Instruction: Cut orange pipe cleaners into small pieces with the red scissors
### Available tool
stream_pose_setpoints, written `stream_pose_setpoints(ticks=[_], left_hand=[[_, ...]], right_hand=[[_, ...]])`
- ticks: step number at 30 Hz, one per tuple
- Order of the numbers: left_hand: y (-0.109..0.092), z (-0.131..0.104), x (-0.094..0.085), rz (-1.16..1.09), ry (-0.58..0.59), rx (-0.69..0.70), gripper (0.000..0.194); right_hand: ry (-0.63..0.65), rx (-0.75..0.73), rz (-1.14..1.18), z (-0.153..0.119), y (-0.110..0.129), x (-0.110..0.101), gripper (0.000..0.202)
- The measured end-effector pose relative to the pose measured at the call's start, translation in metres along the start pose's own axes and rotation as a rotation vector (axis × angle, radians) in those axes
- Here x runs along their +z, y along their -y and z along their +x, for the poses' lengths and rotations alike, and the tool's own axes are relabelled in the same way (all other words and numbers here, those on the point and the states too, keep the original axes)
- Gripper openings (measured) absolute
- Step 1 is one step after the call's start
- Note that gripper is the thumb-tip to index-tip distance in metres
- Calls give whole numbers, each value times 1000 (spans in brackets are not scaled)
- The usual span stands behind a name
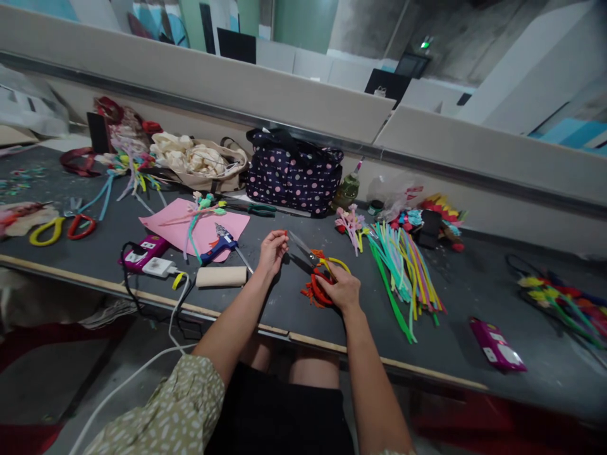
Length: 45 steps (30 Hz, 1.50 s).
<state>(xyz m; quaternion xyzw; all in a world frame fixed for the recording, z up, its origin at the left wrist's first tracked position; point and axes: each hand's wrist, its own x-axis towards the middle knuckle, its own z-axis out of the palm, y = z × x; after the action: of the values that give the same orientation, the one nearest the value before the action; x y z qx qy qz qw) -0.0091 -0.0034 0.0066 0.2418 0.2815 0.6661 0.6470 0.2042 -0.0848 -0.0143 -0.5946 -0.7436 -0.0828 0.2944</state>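
My left hand is closed in a pinch on a small red piece, too small to make out well. My right hand grips the red and yellow handles of the scissors, whose blades point up and left toward my left fingertips. Beneath and beside the scissors, orange-red fuzzy pieces lie on the dark table. To the right of my right hand is a fanned bundle of coloured pipe cleaners.
Left of my hands are a cardboard-coloured roll, a blue glue gun on pink paper, and a purple power strip with cables. A dotted dark bag stands behind. Another purple box lies right.
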Motion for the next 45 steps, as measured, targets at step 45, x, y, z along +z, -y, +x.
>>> stream_pose_setpoints(ticks=[45], left_hand=[[1,3,-5,-98,-56,-153,23]], right_hand=[[-25,-43,22,-2,-3,2,50]])
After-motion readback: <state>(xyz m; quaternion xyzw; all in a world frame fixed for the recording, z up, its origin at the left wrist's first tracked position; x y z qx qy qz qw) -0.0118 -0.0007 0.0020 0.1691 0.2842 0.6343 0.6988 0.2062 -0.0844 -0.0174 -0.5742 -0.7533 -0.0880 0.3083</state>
